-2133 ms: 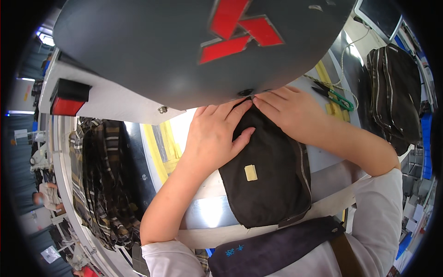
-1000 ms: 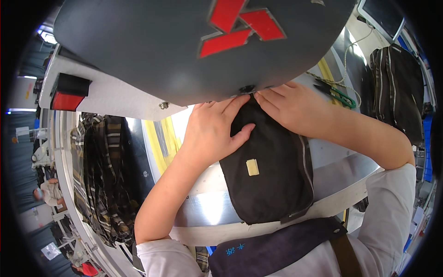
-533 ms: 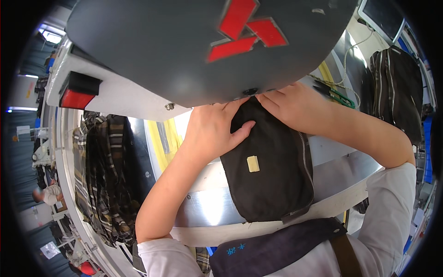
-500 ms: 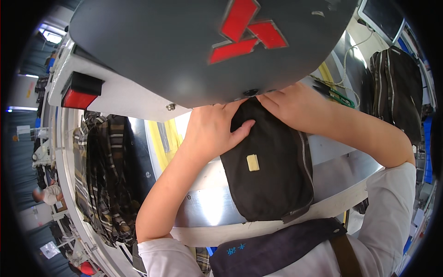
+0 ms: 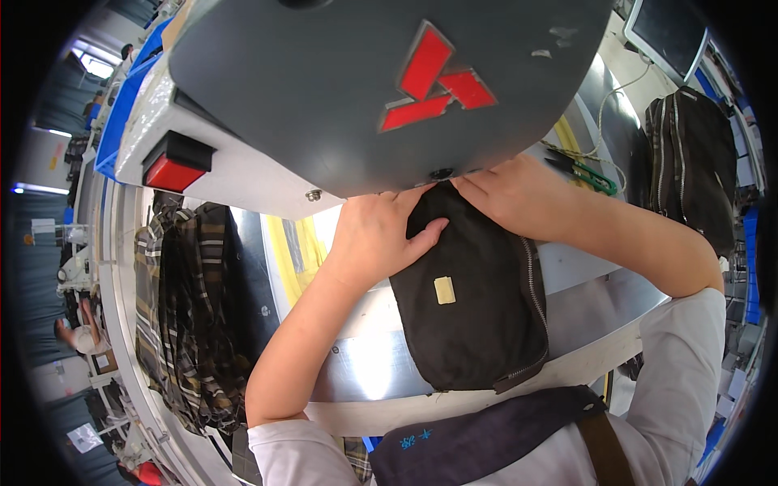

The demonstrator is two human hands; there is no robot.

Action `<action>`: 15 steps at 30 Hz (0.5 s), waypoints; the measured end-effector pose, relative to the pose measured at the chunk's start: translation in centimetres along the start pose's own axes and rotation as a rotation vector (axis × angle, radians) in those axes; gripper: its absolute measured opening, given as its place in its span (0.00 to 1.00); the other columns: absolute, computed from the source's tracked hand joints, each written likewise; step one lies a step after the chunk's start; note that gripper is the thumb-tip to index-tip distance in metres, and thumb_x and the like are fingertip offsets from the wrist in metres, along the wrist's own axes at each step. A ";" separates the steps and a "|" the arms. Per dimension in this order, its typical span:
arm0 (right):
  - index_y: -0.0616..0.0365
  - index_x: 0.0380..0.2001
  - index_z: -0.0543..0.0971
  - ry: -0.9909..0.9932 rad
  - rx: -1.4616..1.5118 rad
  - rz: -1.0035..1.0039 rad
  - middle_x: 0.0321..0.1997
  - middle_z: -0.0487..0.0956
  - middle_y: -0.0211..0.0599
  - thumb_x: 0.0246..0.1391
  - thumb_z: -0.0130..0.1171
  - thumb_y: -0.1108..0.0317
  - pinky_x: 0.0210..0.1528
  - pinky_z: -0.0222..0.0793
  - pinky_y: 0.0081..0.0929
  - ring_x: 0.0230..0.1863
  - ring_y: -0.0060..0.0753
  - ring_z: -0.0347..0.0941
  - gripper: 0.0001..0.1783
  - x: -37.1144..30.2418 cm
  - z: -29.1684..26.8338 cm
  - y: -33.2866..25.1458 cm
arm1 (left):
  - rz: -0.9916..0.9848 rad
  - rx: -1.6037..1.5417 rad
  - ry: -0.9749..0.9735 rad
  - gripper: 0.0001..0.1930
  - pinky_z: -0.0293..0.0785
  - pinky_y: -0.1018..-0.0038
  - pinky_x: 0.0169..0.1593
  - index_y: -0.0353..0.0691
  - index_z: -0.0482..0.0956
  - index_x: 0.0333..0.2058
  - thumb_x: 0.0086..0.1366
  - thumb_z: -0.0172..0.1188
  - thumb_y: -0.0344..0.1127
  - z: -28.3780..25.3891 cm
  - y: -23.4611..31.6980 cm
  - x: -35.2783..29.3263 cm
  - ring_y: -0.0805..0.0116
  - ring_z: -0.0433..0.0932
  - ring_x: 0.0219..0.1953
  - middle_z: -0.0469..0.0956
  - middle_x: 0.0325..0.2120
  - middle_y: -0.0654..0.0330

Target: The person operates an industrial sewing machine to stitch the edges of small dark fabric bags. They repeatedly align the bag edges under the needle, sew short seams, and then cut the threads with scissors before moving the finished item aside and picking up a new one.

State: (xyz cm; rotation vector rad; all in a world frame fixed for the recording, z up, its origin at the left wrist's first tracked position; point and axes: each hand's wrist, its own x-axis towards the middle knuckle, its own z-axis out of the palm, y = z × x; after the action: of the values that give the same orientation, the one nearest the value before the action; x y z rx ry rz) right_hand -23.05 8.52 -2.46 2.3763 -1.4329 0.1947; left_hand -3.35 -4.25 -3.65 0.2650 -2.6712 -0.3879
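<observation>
A dark brown fabric bag piece (image 5: 482, 324) lies lengthwise under the grey machine head (image 5: 324, 105), with a metal zipper (image 5: 533, 283) curving along its right edge. A small pale yellow tab (image 5: 445, 290) sits on its upper face. My left hand (image 5: 374, 236) rests at the piece's upper left edge, its thumb stretched out over the cloth and its fingertips partly hidden by the machine. At the upper right edge, my right hand (image 5: 519, 198) has its fingers closed on the cloth, close under the machine head. Whatever is beneath the head at the fingertips is hidden.
Plaid fabric pieces (image 5: 190, 316) hang in a heap at the left. Another dark zippered bag piece (image 5: 693, 162) lies at the far right. Green-handled snips (image 5: 596, 176) and a cord are beyond my right wrist. A red switch (image 5: 174, 166) projects from the machine's left side.
The view has shifted slightly, so the machine head sits a little higher in it. Both hands keep nearly the same places on the bag piece.
</observation>
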 end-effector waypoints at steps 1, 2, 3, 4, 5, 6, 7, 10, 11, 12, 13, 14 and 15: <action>0.69 0.41 0.76 -0.007 -0.004 0.001 0.43 0.76 0.43 0.44 0.56 0.68 0.47 0.73 0.27 0.50 0.36 0.72 0.20 0.0 0.0 0.0 | -0.021 -0.024 -0.007 0.23 0.71 0.64 0.49 0.41 0.79 0.46 0.49 0.69 0.39 0.1 0.0 0.0 0.52 0.78 0.42 0.81 0.39 0.53; 0.69 0.41 0.76 -0.015 -0.007 0.002 0.44 0.76 0.43 0.44 0.56 0.68 0.48 0.73 0.27 0.50 0.37 0.71 0.20 -0.1 0.0 0.0 | -0.041 -0.048 -0.014 0.23 0.71 0.64 0.49 0.41 0.79 0.46 0.49 0.69 0.39 0.3 0.0 0.0 0.52 0.78 0.42 0.81 0.39 0.54; 0.69 0.42 0.76 -0.027 -0.008 0.002 0.44 0.76 0.43 0.45 0.56 0.68 0.48 0.73 0.27 0.50 0.37 0.71 0.20 -0.1 0.0 0.0 | -0.063 -0.071 -0.022 0.23 0.71 0.64 0.49 0.41 0.79 0.46 0.49 0.69 0.39 0.3 0.0 -0.1 0.52 0.78 0.42 0.80 0.39 0.54; 0.69 0.42 0.76 -0.039 -0.009 0.003 0.44 0.76 0.43 0.45 0.55 0.68 0.48 0.73 0.27 0.50 0.37 0.71 0.21 -0.2 -0.1 0.0 | -0.059 -0.060 -0.019 0.23 0.71 0.64 0.50 0.41 0.79 0.46 0.49 0.69 0.39 0.3 0.0 -0.1 0.52 0.78 0.43 0.80 0.40 0.54; 0.69 0.43 0.76 -0.051 -0.010 0.004 0.44 0.76 0.43 0.45 0.55 0.67 0.48 0.72 0.27 0.50 0.37 0.71 0.21 -0.2 -0.2 0.0 | -0.054 -0.050 -0.017 0.24 0.71 0.64 0.50 0.41 0.79 0.46 0.49 0.69 0.39 0.3 0.1 0.0 0.52 0.77 0.44 0.80 0.41 0.54; 0.69 0.43 0.75 -0.043 -0.016 0.001 0.45 0.76 0.44 0.45 0.55 0.67 0.49 0.72 0.27 0.51 0.37 0.71 0.21 -0.2 -0.1 0.0 | -0.052 -0.038 -0.015 0.24 0.71 0.64 0.51 0.41 0.79 0.46 0.50 0.69 0.39 0.2 0.2 0.0 0.53 0.77 0.45 0.79 0.42 0.54; 0.69 0.43 0.75 -0.034 -0.023 -0.002 0.46 0.76 0.45 0.45 0.55 0.67 0.49 0.72 0.28 0.51 0.37 0.71 0.22 -0.1 0.0 0.0 | -0.053 -0.052 -0.015 0.24 0.71 0.64 0.51 0.40 0.79 0.46 0.49 0.69 0.39 0.1 0.3 0.0 0.53 0.77 0.46 0.79 0.43 0.55; 0.70 0.44 0.75 -0.045 -0.006 0.002 0.49 0.76 0.48 0.46 0.55 0.68 0.51 0.71 0.29 0.53 0.39 0.71 0.22 -0.5 -0.1 -0.5 | -0.037 -0.094 -0.008 0.24 0.70 0.63 0.53 0.39 0.78 0.46 0.49 0.69 0.39 0.1 0.7 -0.2 0.54 0.76 0.49 0.78 0.46 0.56; 0.70 0.44 0.75 -0.055 0.006 0.006 0.50 0.76 0.49 0.46 0.55 0.68 0.52 0.71 0.30 0.53 0.39 0.71 0.22 -0.6 -0.2 -0.7 | -0.020 -0.104 0.001 0.24 0.70 0.63 0.53 0.39 0.78 0.45 0.48 0.69 0.38 0.1 0.9 -0.3 0.55 0.75 0.50 0.77 0.47 0.56; 0.70 0.44 0.75 -0.042 0.017 0.016 0.50 0.75 0.49 0.46 0.55 0.68 0.53 0.71 0.30 0.53 0.39 0.71 0.22 -0.8 -0.2 -0.9 | -0.006 -0.119 0.008 0.24 0.70 0.63 0.53 0.38 0.78 0.45 0.48 0.69 0.38 0.3 1.1 -0.5 0.55 0.75 0.50 0.77 0.47 0.57; 0.70 0.44 0.75 -0.029 0.028 0.026 0.51 0.75 0.50 0.46 0.55 0.68 0.53 0.70 0.31 0.53 0.40 0.72 0.21 -1.0 -0.3 -1.0 | -0.011 -0.105 0.016 0.23 0.70 0.63 0.54 0.38 0.78 0.44 0.47 0.69 0.38 0.4 1.3 -0.7 0.55 0.75 0.50 0.77 0.47 0.57; 0.70 0.44 0.75 -0.015 0.039 0.035 0.51 0.75 0.51 0.46 0.55 0.68 0.54 0.70 0.31 0.54 0.40 0.72 0.21 -1.1 -0.3 -1.1 | -0.014 -0.106 0.011 0.23 0.70 0.63 0.54 0.38 0.78 0.44 0.48 0.69 0.38 0.4 1.3 -0.7 0.55 0.75 0.50 0.77 0.47 0.57; 0.70 0.44 0.76 -0.018 0.036 0.034 0.51 0.75 0.51 0.46 0.55 0.69 0.54 0.70 0.31 0.53 0.40 0.72 0.21 -1.1 -0.3 -1.1 | -0.018 -0.106 0.006 0.23 0.70 0.63 0.54 0.38 0.78 0.44 0.48 0.69 0.38 0.4 1.3 -0.8 0.55 0.75 0.51 0.77 0.47 0.57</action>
State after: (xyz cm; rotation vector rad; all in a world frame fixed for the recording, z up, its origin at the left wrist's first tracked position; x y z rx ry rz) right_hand -22.56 9.99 -2.78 2.3893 -1.4902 0.2101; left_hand -3.03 -2.74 -3.92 0.2570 -2.6341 -0.5315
